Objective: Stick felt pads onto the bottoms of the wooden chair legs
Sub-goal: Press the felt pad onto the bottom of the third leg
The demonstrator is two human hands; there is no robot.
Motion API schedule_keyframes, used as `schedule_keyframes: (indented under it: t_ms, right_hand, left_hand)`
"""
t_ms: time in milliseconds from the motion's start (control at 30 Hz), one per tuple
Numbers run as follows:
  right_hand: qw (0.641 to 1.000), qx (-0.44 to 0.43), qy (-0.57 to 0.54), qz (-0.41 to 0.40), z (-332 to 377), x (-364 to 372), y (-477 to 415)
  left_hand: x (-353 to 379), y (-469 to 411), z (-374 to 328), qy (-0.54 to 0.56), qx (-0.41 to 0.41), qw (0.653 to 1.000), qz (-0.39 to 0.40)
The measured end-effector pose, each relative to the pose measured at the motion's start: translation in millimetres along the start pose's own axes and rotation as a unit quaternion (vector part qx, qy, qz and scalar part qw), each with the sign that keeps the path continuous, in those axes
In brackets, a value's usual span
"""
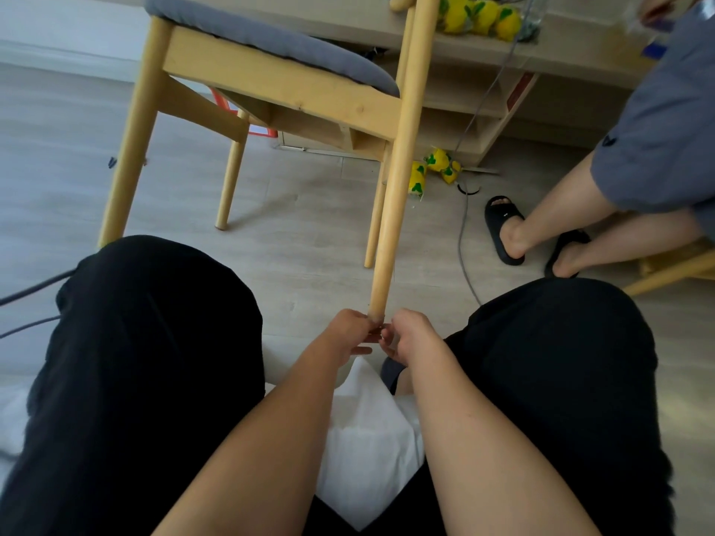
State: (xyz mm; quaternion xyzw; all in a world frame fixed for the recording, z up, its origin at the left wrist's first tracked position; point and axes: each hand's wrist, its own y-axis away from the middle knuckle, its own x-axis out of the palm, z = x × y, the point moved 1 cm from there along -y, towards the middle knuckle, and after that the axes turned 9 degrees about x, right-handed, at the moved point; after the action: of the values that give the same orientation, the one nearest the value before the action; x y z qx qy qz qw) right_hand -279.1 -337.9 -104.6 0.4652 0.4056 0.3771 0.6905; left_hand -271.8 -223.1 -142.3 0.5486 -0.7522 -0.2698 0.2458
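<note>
Between the knees of a seated person in black trousers (154,323), the left hand (348,334) grips the bottom end of a pale round wooden chair leg (394,179), its fingers curled round the tip. The right hand (412,336) sits just beside it, touching or nearly touching the same end. Its fingers are bent inward, and what, if anything, it pinches cannot be made out.

The leg's long axis runs from the top of the frame down toward the wearer, leaning slightly left, with its foot pointing at the lap. It belongs to a light wooden chair with a grey seat cushion (278,85), which is tipped so that the seat slopes across the upper left. Another of its legs (373,226) reaches down to the grey plank floor (309,210) just behind the held one.

A white cloth (367,439) lies in the lap under the forearms. The two knees hem the hands in on either side, while bare floor opens ahead of them under the chair. A grey cable (464,257) trails over the floor to the right of the leg. Beyond it are a second person's feet in black slide sandals (503,222), well apart from the hands. Yellow plush toys (437,164) lie on the floor near the base of a pale wooden shelf unit (491,121).
</note>
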Motion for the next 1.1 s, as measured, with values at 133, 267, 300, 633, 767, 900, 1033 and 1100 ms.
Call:
schedule_keyframes:
  t_ms: [133,267,300,633,767,900,1033,1100]
  right_hand:
    - [1.0,0.005,0.018,0.008,-2,0,-5]
    - [0.999,-0.043,0.006,0.009,-3,3,-6]
    - [0.998,-0.055,0.006,0.003,-5,3,-6]
    - [0.974,-0.078,0.199,-0.077,-26,-5,-29]
    - [0.992,-0.072,0.069,-0.078,-22,1,-28]
    - [0.998,-0.059,0.011,-0.027,-7,4,-22]
    - [0.999,-0.049,-0.002,-0.014,-10,6,-18]
    - [0.999,-0.053,-0.01,-0.01,-12,5,-19]
  left_hand:
    - [-4,0,4,0.01,0.025,1.0,-0.012]
    - [-9,-1,4,-0.005,0.054,0.998,-0.016]
    - [-10,-1,4,-0.01,0.054,0.998,-0.01]
    - [-7,-6,3,-0.089,0.087,0.992,-0.037]
    - [-6,-5,1,-0.114,0.085,0.989,-0.037]
    - [-3,-5,-3,-0.171,0.063,0.982,-0.041]
    - [-3,-4,-2,-0.122,0.017,0.992,-0.028]
    - [-4,-1,-3,0.006,-0.037,0.999,-0.015]
